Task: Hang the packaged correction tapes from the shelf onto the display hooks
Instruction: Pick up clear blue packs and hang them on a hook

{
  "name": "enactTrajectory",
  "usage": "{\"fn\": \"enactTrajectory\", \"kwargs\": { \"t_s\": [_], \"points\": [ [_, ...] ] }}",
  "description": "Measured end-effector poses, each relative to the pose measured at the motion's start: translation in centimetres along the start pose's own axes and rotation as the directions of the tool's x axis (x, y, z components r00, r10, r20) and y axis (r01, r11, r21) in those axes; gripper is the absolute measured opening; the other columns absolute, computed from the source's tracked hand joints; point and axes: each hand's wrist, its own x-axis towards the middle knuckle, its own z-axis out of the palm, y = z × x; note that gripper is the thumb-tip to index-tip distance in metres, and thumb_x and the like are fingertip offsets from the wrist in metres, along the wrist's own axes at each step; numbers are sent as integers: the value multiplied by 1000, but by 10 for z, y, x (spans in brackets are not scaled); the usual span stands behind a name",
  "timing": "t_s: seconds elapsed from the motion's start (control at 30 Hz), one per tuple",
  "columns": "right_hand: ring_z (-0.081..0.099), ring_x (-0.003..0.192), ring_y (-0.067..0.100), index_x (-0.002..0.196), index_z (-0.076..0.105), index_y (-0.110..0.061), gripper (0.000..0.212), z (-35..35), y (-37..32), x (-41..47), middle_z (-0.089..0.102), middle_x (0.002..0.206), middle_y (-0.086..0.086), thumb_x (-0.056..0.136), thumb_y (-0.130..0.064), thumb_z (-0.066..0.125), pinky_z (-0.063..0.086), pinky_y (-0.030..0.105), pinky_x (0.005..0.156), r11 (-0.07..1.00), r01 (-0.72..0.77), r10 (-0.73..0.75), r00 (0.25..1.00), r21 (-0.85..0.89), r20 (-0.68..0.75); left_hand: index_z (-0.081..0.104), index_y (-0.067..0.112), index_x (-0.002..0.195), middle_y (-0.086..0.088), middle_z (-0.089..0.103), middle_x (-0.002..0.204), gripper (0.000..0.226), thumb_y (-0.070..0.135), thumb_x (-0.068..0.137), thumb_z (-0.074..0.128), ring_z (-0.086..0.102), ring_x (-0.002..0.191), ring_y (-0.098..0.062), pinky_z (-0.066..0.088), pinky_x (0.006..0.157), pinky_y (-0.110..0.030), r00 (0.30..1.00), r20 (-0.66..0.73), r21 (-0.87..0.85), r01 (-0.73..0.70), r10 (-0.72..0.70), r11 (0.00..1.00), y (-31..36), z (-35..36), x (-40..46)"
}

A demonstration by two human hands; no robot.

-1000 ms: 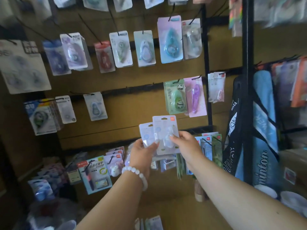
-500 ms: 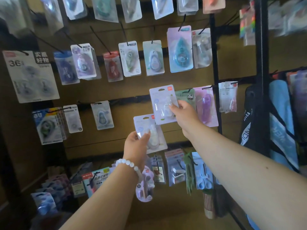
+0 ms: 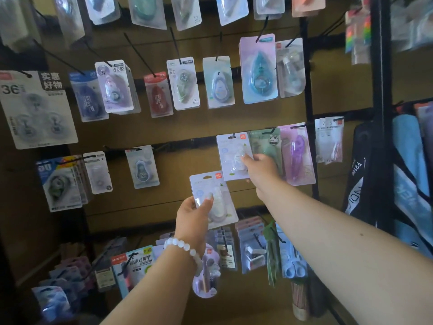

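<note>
The hanging step is in hand: the right hand point(image 3: 259, 168) lifts one packaged correction tape point(image 3: 234, 156) to a display hook point(image 3: 232, 136) in the middle row, its fingers pinching the card's right edge at about 3 o'clock. The card's hang slot sits right at the hook tip; whether it is threaded cannot be told. The next move likely calls for sliding the card back along the hook, then letting go. The left hand point(image 3: 193, 216) waits lower, at 7 o'clock from the first, thumb and fingers pinching a second packaged correction tape point(image 3: 216, 200) by its lower left corner. Both cards are pale white with a small red logo at the top right and a clear blister over a whitish dispenser. A green panda pack point(image 3: 267, 148) hangs just beside at 3 o'clock.
</note>
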Motion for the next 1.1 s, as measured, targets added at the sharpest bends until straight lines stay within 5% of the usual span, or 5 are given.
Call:
{"fn": "enactTrajectory", "kwargs": {
  "t_s": [0.17,0.47,0.67,0.83,1.1],
  "points": [
    [53,51,16,116,57,-4,55,16,7,20,60,73,3,83,-47,65,50,26,51,977,-215,213,973,-8,-91,62,22,110,-6,72,116,22,32,90,68,72,103,-30,59,90,-54,1000,-7,21,18,-18,1000,-10,-9,14],
    [60,70,19,97,53,-8,45,44,15,44,58,85,6,78,-44,73,55,27,62,889,-408,418,909,208,-6,64,16,109,-12,74,113,26,31,89,70,74,99,-36,57,89,-59,997,-30,-18,66,-66,998,-20,-29,35],
    [67,88,28,127,49,-14,69,30,32,28,58,112,17,75,-52,72,59,33,63,880,-470,450,872,71,195,64,18,112,-11,73,116,26,33,91,67,72,103,-36,56,91,-58,999,-8,-9,51,-51,999,-15,-21,34],
    [67,77,22,101,63,-12,35,7,37,-11,70,91,10,87,-44,62,54,31,64,919,-389,368,799,-59,475,64,16,109,-11,75,110,24,35,95,62,73,100,-33,57,92,-57,1000,0,12,-11,11,1000,-3,-6,22],
    [55,120,29,94,68,-15,17,-19,27,-28,68,115,7,82,-28,69,32,54,110,971,-225,178,901,76,395,68,17,107,-8,76,108,33,46,95,57,71,103,-29,56,95,-51,995,52,89,-86,82,992,17,19,2]
  ]
}}
